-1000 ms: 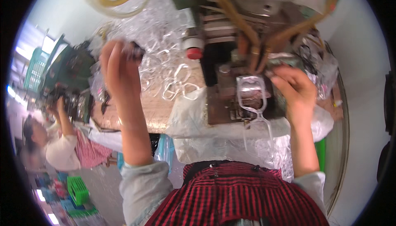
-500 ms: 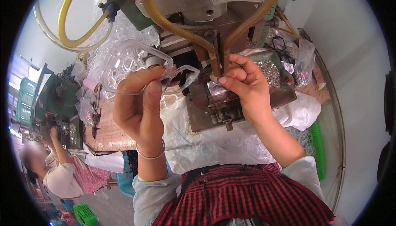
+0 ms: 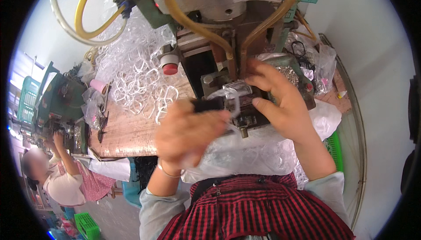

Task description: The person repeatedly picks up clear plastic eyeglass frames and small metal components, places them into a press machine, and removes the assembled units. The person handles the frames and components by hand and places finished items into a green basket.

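Note:
My left hand (image 3: 188, 132), smeared by motion, is closed on a clear plastic frame (image 3: 237, 104), looped like an eyeglass or goggle frame. The frame's far end reaches over the small metal fixture (image 3: 243, 88) of a bench machine; whether it touches cannot be told. On the fixture's other side is my right hand (image 3: 285, 102), thumb and fingers apart around its right edge, with nothing visible between them. Two yellowish hoses (image 3: 197, 29) run down to the upright pieces just behind the fixture. Part of the frame is hidden by my left hand.
A big heap of clear plastic loops (image 3: 136, 69) covers the bench to the left. A red push button (image 3: 170, 68) sticks out beside the machine. A tray of small metal parts (image 3: 287, 75) stands at right. Another person (image 3: 63, 174) works at a machine far left.
My left hand has swung down and right, bringing the clear frame to the fixture. My right hand's thumb and fingers have come apart from their pinch at the fixture. The view has shifted slightly.

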`<state>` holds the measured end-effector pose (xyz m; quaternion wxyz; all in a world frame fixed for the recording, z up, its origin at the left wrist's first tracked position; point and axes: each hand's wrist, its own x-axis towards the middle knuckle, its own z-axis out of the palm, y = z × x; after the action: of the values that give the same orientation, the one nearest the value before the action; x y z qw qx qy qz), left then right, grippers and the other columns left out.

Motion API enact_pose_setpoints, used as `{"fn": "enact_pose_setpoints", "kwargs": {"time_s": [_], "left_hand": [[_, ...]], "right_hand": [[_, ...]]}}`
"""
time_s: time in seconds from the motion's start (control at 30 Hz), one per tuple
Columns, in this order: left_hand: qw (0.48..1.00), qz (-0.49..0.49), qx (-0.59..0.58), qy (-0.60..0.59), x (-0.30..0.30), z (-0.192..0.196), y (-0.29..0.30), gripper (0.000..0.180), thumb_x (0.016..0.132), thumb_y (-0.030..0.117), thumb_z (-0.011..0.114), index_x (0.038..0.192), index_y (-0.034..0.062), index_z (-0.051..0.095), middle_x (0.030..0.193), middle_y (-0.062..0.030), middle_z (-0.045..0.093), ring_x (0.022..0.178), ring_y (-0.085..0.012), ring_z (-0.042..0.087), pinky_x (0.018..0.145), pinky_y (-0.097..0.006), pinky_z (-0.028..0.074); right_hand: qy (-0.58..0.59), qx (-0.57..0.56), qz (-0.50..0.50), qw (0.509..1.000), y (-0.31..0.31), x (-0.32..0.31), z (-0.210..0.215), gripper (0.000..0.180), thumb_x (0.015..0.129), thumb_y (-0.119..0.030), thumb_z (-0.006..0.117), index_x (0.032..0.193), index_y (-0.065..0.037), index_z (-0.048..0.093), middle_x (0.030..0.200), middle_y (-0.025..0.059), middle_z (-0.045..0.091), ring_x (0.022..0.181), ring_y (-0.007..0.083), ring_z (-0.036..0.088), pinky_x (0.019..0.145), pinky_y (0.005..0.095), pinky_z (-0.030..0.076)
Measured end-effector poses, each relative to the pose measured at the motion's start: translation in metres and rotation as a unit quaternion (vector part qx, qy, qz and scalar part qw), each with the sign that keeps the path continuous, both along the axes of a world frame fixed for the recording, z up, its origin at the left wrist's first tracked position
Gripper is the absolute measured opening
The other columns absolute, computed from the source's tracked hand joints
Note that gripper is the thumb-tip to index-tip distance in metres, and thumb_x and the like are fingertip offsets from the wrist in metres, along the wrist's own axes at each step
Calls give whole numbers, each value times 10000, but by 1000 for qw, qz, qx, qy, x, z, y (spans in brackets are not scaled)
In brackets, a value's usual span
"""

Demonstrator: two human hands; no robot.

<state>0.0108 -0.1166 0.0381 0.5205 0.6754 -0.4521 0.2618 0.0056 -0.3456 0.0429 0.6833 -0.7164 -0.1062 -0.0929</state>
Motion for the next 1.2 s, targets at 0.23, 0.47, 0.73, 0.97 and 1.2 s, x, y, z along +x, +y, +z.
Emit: {"fn": "enact_pose_setpoints", "kwargs": {"time_s": [0.23, 0.47, 0.73, 0.97, 1.2], "left_hand": [[972, 53, 195, -121, 11, -24, -32, 332, 652, 115, 735, 984, 126, 757, 1120, -15, 707, 862, -218, 554, 934, -432, 516], [971, 22, 224, -79, 10, -9, -32, 332, 670, 78, 719, 998, 122, 757, 1113, -25, 709, 875, -250, 585, 922, -438, 507], [979, 29, 184, -84, 8, -22, -28, 330, 702, 96, 697, 1029, 109, 740, 1176, -40, 687, 879, -246, 576, 948, -465, 503], [918, 347, 138, -133, -52, -37, 27, 284, 787, 82, 715, 1067, 129, 725, 1215, -113, 664, 902, -228, 605, 951, -450, 513], [916, 303, -75, 250, 15, -18, 116, 287, 926, -7, 650, 1212, -13, 622, 1020, -56, 666, 913, -127, 651, 790, -245, 526]], "right_hand": [[-83, -374, -195, 903, -68, -10, -107, 278, 845, 23, 571, 1077, -54, 704, 1022, 157, 716, 979, 318, 684, 864, 380, 531], [-43, -151, -328, 932, -117, 25, -111, 109, 860, 1, 628, 954, -15, 679, 963, 138, 687, 892, 254, 677, 819, 321, 509], [-7, -484, -271, 832, -89, -2, -114, 196, 758, -131, 766, 910, -43, 679, 1022, 177, 636, 1017, 395, 580, 888, 478, 467], [21, -387, -301, 871, -94, -6, -121, 157, 883, -62, 644, 1029, -3, 645, 1078, 167, 678, 1001, 344, 653, 891, 386, 498], [-23, -196, -209, 958, -81, 22, -117, 195, 954, -41, 604, 1131, 18, 658, 1014, 82, 691, 961, 165, 633, 896, 284, 478]]}}
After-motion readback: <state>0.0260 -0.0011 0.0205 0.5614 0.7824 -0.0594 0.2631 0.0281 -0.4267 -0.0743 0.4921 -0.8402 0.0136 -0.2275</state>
